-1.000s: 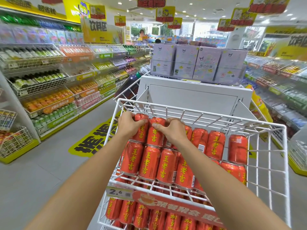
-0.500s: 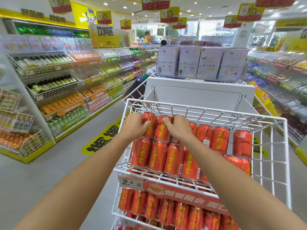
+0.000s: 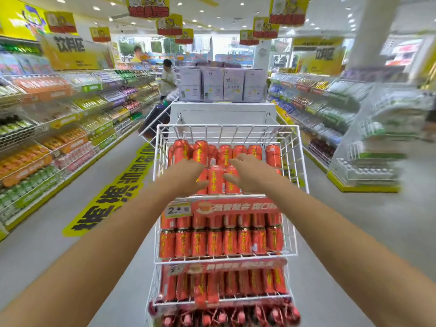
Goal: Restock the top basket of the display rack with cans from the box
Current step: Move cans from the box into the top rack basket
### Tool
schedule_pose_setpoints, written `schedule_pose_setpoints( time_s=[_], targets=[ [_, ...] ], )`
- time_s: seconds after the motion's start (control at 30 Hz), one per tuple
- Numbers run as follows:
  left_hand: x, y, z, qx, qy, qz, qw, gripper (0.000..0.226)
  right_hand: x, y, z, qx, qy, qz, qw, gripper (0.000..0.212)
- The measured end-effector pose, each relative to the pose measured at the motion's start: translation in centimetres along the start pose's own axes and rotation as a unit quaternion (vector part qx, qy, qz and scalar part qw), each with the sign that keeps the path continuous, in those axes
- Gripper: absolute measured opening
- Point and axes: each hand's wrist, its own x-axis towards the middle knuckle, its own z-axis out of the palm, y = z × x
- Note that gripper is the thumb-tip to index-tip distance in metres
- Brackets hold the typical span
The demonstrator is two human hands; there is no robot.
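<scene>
Stocked drink shelves (image 3: 59,128) along the left of the frame, grey floor with a yellow floor decal (image 3: 111,194) lower left. At centre, white wire display rack (image 3: 292,232); top basket (image 3: 226,131) full of red cans (image 3: 215,179). Left hand (image 3: 188,175) and right hand (image 3: 250,172) spread wide over cans, gripping nothing. Blurred shelving (image 3: 330,114) at right. Box out of sight.

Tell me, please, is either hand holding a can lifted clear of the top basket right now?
No. The left hand and right hand are open with nothing in them, above red cans in the top basket.
</scene>
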Motion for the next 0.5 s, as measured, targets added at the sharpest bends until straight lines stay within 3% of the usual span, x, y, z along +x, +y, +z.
schedule_pose_setpoints(
  time_s=[0.27, 0.33, 0.5],
  targets=[
    [-6.3, 5.7, 4.4, -0.081, -0.007, 0.067, 0.994, 0.044, -11.1, 0.4, 2.8, -0.016, -0.012, 0.014, 1.000, 0.060],
    [-7.9, 6.5, 6.9, -0.091, -0.030, 0.067, 0.993, 0.049, -12.2, -0.3, 5.6, -0.006, -0.029, 0.005, 1.000, 0.058],
    [-14.0, 7.2, 17.6, -0.141, -0.133, 0.021, 0.981, 0.035, -15.0, -3.3, 17.3, 0.047, -0.117, -0.044, 0.991, 0.063]
  ],
)
